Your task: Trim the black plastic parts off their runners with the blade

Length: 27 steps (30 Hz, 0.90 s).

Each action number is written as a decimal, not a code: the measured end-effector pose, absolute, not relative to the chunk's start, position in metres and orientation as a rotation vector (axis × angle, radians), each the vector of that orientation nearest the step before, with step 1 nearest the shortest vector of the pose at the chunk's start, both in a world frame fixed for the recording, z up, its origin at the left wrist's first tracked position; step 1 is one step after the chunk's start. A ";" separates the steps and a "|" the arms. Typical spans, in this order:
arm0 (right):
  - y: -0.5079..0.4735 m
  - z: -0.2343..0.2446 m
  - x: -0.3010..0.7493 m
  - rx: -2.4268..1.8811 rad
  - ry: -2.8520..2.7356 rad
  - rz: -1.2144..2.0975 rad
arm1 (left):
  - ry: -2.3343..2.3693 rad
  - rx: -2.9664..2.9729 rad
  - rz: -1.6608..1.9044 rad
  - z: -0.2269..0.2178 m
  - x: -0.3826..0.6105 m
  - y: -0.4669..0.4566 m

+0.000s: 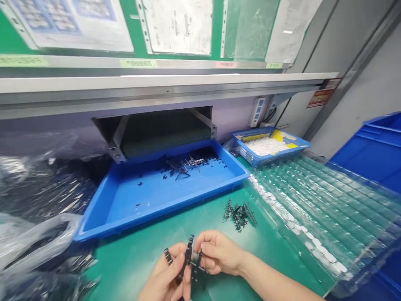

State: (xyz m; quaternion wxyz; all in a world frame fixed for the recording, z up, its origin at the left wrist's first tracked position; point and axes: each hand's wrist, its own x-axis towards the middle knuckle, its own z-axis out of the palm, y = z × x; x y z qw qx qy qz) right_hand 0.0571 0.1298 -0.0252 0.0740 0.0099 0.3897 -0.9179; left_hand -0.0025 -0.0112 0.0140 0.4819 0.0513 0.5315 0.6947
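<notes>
My left hand (pixel 171 274) is closed around a black toothed plastic sprue (pixel 189 251), which stands up between thumb and fingers. Another short black toothed end pokes out between its fingers. My right hand (pixel 219 253) meets it from the right, thumb and fingers pinched on a thin side branch of the black plastic. How many pieces are held is hard to tell, as the fingers hide part of them. Beyond my right hand a small pile of black sprues (pixel 239 215) lies on the green mat (pixel 140 259).
A shallow blue tray (pixel 150 192) holds black sprues and small bits. Behind right, a smaller blue tray (pixel 250 156) contains white pieces. Clear ribbed plastic trays (pixel 322 200) bear white discs along one edge. Dark plastic bags (pixel 40 192) crowd the left. A shelf (pixel 169 90) crosses above.
</notes>
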 end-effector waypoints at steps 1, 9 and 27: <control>0.130 -0.027 0.057 0.008 1.160 -2.766 | 1.310 0.144 1.677 0.016 -0.006 -0.013; 0.156 -0.016 0.067 -0.019 1.007 -3.284 | 1.620 0.571 1.592 -0.024 -0.047 0.035; 0.195 0.000 0.114 0.620 2.439 -2.878 | 1.910 1.962 1.212 -0.010 -0.037 0.088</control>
